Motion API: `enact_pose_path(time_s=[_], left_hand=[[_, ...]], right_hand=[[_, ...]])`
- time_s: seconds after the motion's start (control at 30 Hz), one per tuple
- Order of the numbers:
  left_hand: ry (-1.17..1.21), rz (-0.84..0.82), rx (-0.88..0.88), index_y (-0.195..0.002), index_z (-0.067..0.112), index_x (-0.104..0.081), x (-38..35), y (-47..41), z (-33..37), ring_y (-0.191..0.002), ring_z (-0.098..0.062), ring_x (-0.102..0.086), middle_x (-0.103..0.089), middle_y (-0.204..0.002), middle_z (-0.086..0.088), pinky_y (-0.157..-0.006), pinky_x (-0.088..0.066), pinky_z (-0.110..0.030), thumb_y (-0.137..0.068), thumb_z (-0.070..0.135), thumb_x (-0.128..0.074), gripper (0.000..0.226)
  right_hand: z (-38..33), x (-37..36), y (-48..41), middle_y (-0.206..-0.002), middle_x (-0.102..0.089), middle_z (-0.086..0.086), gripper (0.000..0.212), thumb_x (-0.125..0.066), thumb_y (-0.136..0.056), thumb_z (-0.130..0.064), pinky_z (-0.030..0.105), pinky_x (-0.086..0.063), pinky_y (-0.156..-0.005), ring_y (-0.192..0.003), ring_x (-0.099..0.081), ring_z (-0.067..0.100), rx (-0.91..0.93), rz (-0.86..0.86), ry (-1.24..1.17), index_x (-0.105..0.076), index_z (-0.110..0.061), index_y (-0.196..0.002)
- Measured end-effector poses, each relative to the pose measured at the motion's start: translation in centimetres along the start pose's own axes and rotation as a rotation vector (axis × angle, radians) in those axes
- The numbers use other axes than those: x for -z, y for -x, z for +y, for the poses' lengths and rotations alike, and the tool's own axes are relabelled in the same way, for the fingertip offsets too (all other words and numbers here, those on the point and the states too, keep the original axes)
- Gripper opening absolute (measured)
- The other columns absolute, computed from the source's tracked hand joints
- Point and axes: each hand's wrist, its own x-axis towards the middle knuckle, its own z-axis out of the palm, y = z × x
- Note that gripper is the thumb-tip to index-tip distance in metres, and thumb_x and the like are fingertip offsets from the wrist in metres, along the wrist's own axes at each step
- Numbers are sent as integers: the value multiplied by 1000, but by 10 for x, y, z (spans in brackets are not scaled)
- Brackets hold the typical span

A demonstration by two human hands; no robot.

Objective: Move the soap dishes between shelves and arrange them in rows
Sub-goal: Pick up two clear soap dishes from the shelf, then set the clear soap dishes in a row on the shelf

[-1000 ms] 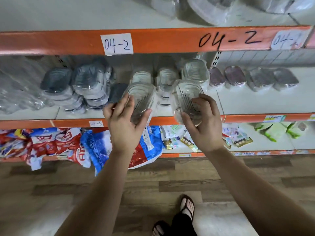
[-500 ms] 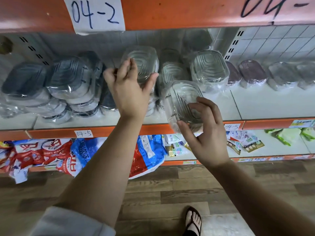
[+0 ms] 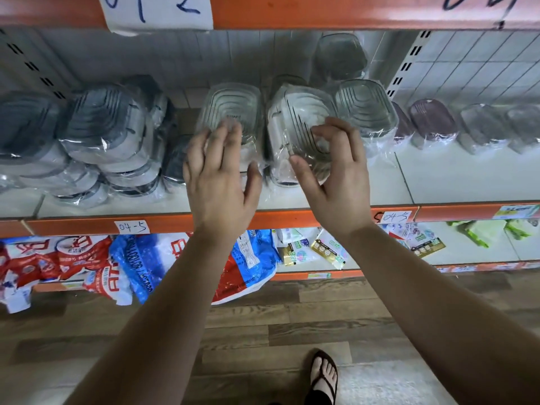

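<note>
Both hands are at the middle shelf [image 3: 292,197], centre of the frame. The left hand [image 3: 217,182] is spread wide with blurred fingers, just in front of a clear wrapped soap dish [image 3: 230,112] that stands tilted on the shelf; whether it touches the wrap I cannot tell. The right hand [image 3: 336,173] is half-curled on a second clear soap dish [image 3: 295,124], thumb on its near edge, fingers on its face.

Risk, as I judge it: the dishes lean on one another in slippery film. A nudge could topple one forward off the shelf lip, or slide it into the grey dish stack [image 3: 102,133] at left.

Half a second ago the left hand gripped its dish aloft; now that dish sits on the shelf and the hand is open. The right-hand dish has moved from the shelf edge deeper in, beside the first.
</note>
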Motion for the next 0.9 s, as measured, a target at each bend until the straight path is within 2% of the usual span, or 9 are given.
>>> enact_pose_path(time_s=[0.1,0.3,0.43,0.53,0.6,0.7,0.8,0.9], left_hand=[[-10,-16,-41,-141,6,-51,5,9,3,-132,-29,-37,-53,-143,-10,-108,-33,-45,-95,32,-50,53],[-15,-8,-53,-143,7,-49,11,14,-2,-135,-28,-36,-52,-144,-11,-110,-29,-45,-96,30,-49,52],[13,-21,-74,-143,7,-48,8,9,1,-138,-31,-38,-51,-146,-12,-112,-27,-46,-96,29,-47,52],[25,-1,-58,-144,7,-48,3,0,1,-140,-32,-39,-50,-147,-12,-114,-29,-47,-97,30,-44,52],[29,8,-53,-145,8,-47,1,-7,1,-140,-31,-37,-49,-148,-13,-113,-29,-48,-98,32,-43,53],[32,35,-59,-144,7,-47,-2,-12,0,-140,-32,-37,-49,-147,-13,-114,-28,-50,-99,33,-41,53],[24,27,-48,-145,8,-46,-6,-14,-2,-141,-32,-36,-48,-148,-12,-115,-26,-51,-98,34,-41,54],[5,20,-50,-145,8,-47,-9,-11,-5,-141,-32,-36,-48,-148,-12,-115,-26,-51,-98,34,-41,53]], right_hand=[[6,-7,-23,-126,-51,20,40,-61,-95,-31,50,-45,-96,-115,-53,34,37,38,41,-56,2,-118],[7,-34,-79,-118,-54,29,43,-59,-93,-26,52,-41,-90,-103,-53,48,13,37,141,-55,8,-119],[14,-52,-110,-111,-57,25,40,-64,-85,-25,50,-45,-85,-103,-56,44,-12,66,139,-58,5,-111],[24,-67,-122,-105,-58,25,45,-58,-83,-34,50,-47,-81,-95,-58,44,-13,91,129,-60,6,-105],[29,-73,-128,-113,-56,25,49,-58,-85,-37,49,-45,-86,-99,-55,42,-34,24,128,-58,5,-110],[39,-78,-140,-133,-45,18,52,-65,-90,-35,41,-40,-93,-116,-46,36,-72,-150,189,-51,-3,-128],[44,-79,-151,-134,-42,14,51,-63,-91,-37,34,-35,-93,-118,-43,33,-86,-195,225,-48,-8,-130],[45,-82,-161,-131,-42,12,50,-59,-92,-39,32,-33,-89,-118,-43,32,-184,-264,216,-44,-10,-130]])
